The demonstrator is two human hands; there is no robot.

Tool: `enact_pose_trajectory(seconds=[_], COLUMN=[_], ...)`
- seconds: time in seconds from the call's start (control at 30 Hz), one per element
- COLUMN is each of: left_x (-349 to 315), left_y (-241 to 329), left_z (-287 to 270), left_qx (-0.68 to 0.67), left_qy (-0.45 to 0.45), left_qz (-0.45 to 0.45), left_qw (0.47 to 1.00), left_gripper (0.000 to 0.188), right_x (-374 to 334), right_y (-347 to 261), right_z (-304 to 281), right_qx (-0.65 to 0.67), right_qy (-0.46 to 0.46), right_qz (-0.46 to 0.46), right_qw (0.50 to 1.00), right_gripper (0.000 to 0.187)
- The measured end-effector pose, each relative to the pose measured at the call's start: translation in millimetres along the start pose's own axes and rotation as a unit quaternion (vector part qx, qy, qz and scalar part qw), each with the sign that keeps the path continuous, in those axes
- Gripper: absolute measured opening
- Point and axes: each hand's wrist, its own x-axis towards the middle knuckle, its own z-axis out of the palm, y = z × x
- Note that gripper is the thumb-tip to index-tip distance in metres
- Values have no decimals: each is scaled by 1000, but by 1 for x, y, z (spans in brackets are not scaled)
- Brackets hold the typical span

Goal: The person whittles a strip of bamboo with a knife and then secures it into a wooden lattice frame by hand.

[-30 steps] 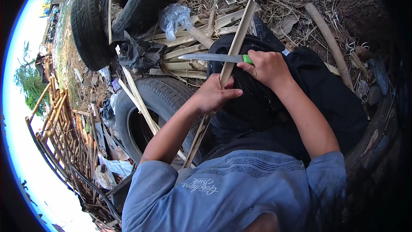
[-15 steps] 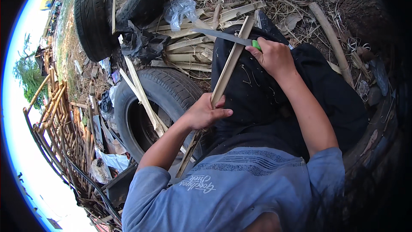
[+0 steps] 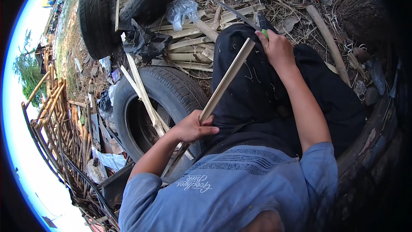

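My left hand (image 3: 194, 127) is closed round a long, pale strip (image 3: 227, 79) that looks like split bamboo or a dried stalk. The strip slants up and to the right over my dark trousers, and its lower end runs past my hand toward my shirt. My right hand (image 3: 278, 50) grips a knife (image 3: 241, 15) by its green handle. Its long blade points up and left, beyond my knee and apart from the strip's upper end.
Beside my left arm lies a tyre (image 3: 171, 87) with pale strips across it. More tyres (image 3: 93, 19) stand at the far left. Several cut strips (image 3: 189, 53) and a clear plastic bag (image 3: 182, 12) lie ahead. A wooden stick (image 3: 328, 43) rests on the right; bamboo poles (image 3: 51, 107) stand left.
The blade lay across the strip before; now it is off it, with the knife turned and moved up and right. My left hand has drawn the strip back, down and left.
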Motion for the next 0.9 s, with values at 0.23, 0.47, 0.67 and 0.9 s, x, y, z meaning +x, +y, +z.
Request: enact_pose_trajectory(seconds=[0.23, 0.47, 0.67, 0.9], left_x=[-14, 68, 108, 111], left_y=[24, 55, 76, 82], left_z=[-22, -15, -4, 1], left_qx=[-236, -263, -162, -82], left_qy=[24, -85, -65, -8], left_qz=[-27, -10, -45, -32], left_qw=[971, 961, 984, 996], left_gripper=[43, 43, 44, 44], right_x=[-22, -25, -19, -7], right_y=[-2, -8, -7, 0], right_z=[-1, -10, -13, -10], right_qx=[108, 122, 66, 11], right_qy=[41, -8, -75, -112], right_qz=[-45, -149, -158, -130], right_qw=[992, 981, 982, 985], right_gripper=[49, 49, 52, 56])
